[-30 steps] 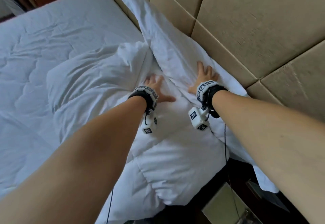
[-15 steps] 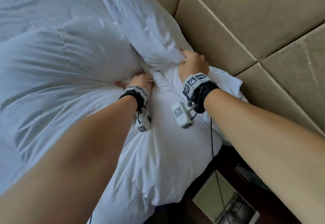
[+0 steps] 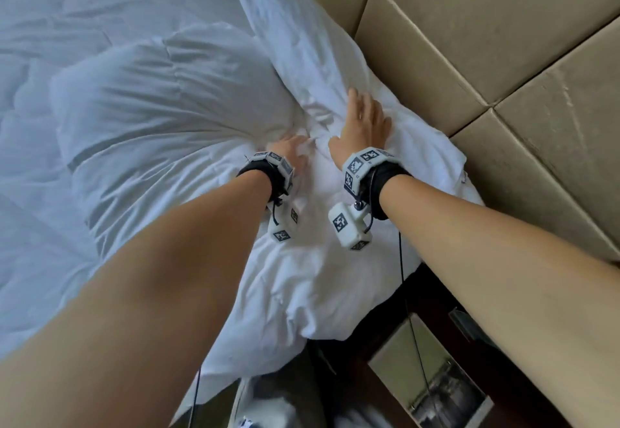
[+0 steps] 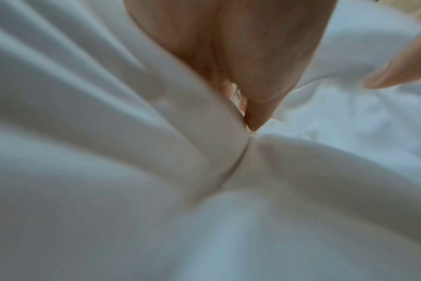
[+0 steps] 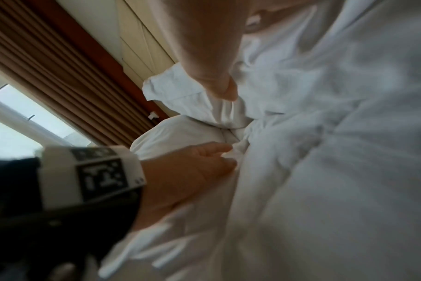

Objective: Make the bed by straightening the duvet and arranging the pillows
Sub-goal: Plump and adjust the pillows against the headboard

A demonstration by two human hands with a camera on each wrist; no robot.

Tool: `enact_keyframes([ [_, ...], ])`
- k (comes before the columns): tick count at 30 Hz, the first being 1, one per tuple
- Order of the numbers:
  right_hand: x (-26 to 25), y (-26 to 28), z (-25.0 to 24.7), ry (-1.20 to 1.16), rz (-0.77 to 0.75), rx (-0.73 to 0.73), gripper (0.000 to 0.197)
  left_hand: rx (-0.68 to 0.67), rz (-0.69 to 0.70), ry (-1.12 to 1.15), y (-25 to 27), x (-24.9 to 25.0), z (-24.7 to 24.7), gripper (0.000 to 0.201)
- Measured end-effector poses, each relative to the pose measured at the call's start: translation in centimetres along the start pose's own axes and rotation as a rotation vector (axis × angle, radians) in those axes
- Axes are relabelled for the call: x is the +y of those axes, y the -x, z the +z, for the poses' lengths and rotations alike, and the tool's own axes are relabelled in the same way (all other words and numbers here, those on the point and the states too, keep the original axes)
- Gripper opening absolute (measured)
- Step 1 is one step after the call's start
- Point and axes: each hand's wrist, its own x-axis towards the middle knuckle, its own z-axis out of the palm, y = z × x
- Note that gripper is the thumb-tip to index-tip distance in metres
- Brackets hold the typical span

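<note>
The white duvet (image 3: 161, 115) lies bunched in a puffy fold on the bed. A white pillow (image 3: 302, 35) runs along the headboard. My left hand (image 3: 298, 150) pinches a small tuft of duvet fabric where the fold meets the pillow; the left wrist view shows the thumb and fingers (image 4: 252, 114) closed on the cloth. My right hand (image 3: 364, 115) lies flat with straight fingers on the crumpled near end of the pillow, just right of the left hand. In the right wrist view the left hand (image 5: 219, 154) shows at the same tuft.
Beige padded headboard panels (image 3: 469, 31) stand close on the right. A dark nightstand (image 3: 396, 343) with a glossy card or frame (image 3: 436, 390) sits below the bed's corner. Brown curtains (image 5: 48, 62) and a window show in the right wrist view.
My right hand gripped the pillow's end in a fist half a second ago and now lies flat on it. The left hand stays at the duvet fold.
</note>
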Motion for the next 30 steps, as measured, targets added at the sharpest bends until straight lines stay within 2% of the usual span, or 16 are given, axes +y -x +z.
enact_keyframes([
  [4,-0.4,3.6,-0.1,0.003,-0.135,-0.023,0.067,0.071,-0.070,0.012,5.2,-1.9,-1.1,0.049],
  [5,-0.6,4.6,-0.3,-0.002,-0.156,-0.079,0.062,0.095,-0.103,0.007,6.7,-2.7,-1.2,0.047],
  [7,-1.1,6.4,-0.4,-0.075,-0.142,-0.315,0.059,0.146,-0.179,-0.012,9.8,-4.1,-1.4,0.047],
  [9,-1.3,7.8,-0.1,-0.083,-0.133,-0.567,0.072,0.214,-0.266,0.022,12.4,-5.6,-1.2,0.052],
  [12,-1.9,10.1,1.0,0.121,-0.219,-0.739,0.100,0.251,-0.429,0.156,16.5,-7.7,-0.9,0.062],
  [14,-2.1,11.3,2.0,0.203,-0.213,-0.778,0.111,0.233,-0.497,0.230,18.5,-9.1,-0.5,0.068],
  [17,-3.7,12.6,3.8,0.229,-0.157,-0.794,0.122,0.239,-0.537,0.314,20.5,-11.2,0.4,0.063],
  [20,-7.1,14.1,4.5,0.145,-0.136,-0.759,0.120,0.285,-0.554,0.382,21.3,-13.0,1.6,0.063],
  [23,-11.6,16.0,5.2,0.146,-0.232,-0.732,0.114,0.340,-0.575,0.416,22.6,-15.4,2.4,0.069],
  [27,-16.0,17.5,7.1,0.193,-0.222,-0.756,0.121,0.372,-0.687,0.550,25.1,-20.7,4.2,0.094],
  [30,-16.5,18.1,8.3,0.277,-0.171,-0.752,0.124,0.283,-0.768,0.802,26.6,-24.9,6.8,0.112],
])
